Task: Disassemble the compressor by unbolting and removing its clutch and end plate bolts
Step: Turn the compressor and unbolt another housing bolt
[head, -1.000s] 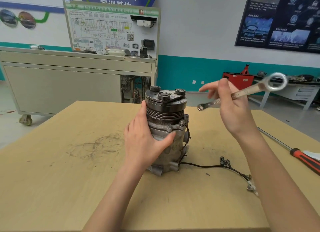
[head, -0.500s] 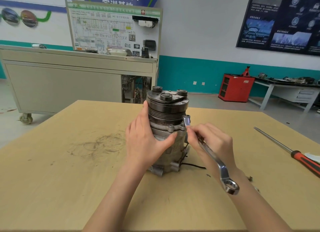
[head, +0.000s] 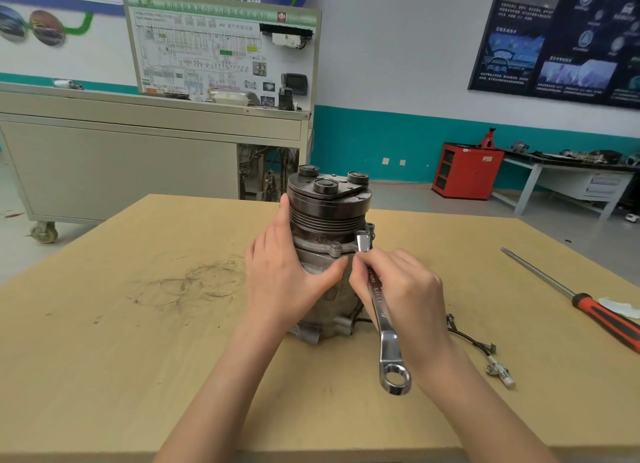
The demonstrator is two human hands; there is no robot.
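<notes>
We see the compressor (head: 329, 217) upright mid-worktop (head: 138, 358), clutch end up. Left grip (head: 280, 279) wraps the body: fingers round the left side, thumb across the front under the flange (head: 311, 244). Right grip (head: 405, 296) pinches the wrench (head: 384, 327) near its upper end, which sits at the flange's right-front edge — ring end hangs low toward us. Screwdriver (head: 602, 319) lies well apart at right — wire (head: 474, 345) w/ connectors is nearer the compressor.

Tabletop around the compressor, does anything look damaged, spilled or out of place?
Only minor things. Dark scribbled scuff marks stain the tabletop left of the compressor, and its wiring lead trails loose to the right, connector lying free. Nothing is spilled; the ring wrench is applied to the compressor normally.
</notes>
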